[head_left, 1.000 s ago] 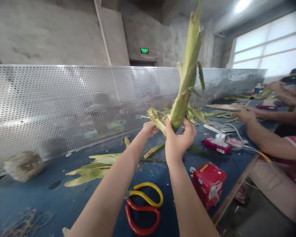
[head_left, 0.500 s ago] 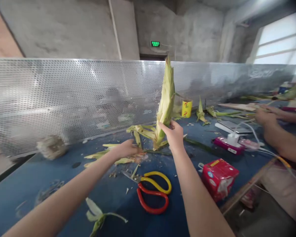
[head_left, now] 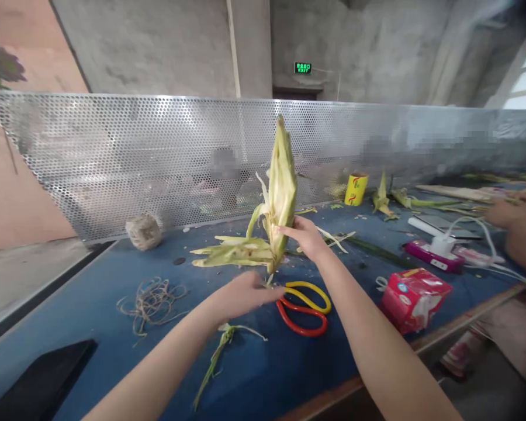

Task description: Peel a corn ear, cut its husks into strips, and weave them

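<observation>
My right hand is closed around the lower part of a pale green corn husk bundle, holding it upright with its pointed tip up. Loose husk leaves spread leftward from its base. Below it, my left hand reaches over the scissors, fingers stretched toward the handles and a little blurred. It hides the blades. One scissor handle is yellow and the other red; whether my fingertips touch them I cannot tell. A thin knotted green husk strip lies just in front of my left hand.
Tangled twine, a twine ball and a dark flat object lie left. Right are a red tissue pack, purple power strip and yellow roll. A perforated metal screen stands behind; a co-worker's hands are far right.
My left hand has moved from the loose husks down to the scissors. My right hand still holds the husk bundle, now turned somewhat. The view has swung left, showing more twine.
</observation>
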A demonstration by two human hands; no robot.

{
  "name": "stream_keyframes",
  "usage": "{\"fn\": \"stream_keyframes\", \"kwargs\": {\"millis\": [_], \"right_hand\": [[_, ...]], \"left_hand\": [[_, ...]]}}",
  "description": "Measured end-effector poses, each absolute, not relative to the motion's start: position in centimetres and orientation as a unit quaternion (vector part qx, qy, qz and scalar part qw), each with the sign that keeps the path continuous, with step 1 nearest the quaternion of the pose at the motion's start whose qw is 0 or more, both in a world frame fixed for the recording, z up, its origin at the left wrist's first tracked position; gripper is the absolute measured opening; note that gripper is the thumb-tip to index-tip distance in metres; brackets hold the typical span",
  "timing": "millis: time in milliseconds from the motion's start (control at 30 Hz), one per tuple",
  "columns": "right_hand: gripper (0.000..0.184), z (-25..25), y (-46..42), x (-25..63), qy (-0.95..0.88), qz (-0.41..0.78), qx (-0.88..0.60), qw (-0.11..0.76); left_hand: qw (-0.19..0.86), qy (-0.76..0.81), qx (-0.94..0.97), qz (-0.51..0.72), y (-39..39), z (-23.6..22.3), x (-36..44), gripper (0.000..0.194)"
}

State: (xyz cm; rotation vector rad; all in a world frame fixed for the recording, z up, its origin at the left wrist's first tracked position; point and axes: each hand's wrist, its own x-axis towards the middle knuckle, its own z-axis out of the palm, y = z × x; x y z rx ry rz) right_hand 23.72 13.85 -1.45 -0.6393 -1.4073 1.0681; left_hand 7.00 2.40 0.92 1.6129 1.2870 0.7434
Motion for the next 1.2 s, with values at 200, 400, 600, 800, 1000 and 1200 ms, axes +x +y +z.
{"fn": "stream_keyframes", "kwargs": {"millis": [200,400,600,800,1000,1200], "right_hand": [[0.03,-1.5,13.9,24.9,-0.669,0.461,-0.267,0.518],[0.046,-1.1,13.5,24.6,-0.668,0.469,-0.251,0.521],[0.056,-0.8,13.0,24.2,-0.674,0.506,-0.234,0.485],[0.056,0.0,11.9,24.4,-0.732,0.425,-0.298,0.442],[0.061,0.0,11.9,24.4,-0.777,0.198,-0.361,0.477],[0.031,-0.4,12.2,23.4,-0.764,0.188,-0.38,0.487]], "left_hand": [[0.323,0.506,0.754,0.267,-0.6,8.1,5.7,0.038],[-0.079,0.529,0.7,0.473,4.0,8.9,5.9,0.051],[-0.038,0.504,0.687,0.522,5.4,7.5,5.8,0.055],[-0.066,0.503,0.661,0.552,5.2,7.5,5.9,0.048],[-0.049,0.53,0.632,0.564,5.3,7.2,5.9,0.053],[-0.039,0.541,0.629,0.557,5.1,7.4,6.0,0.051]]}}
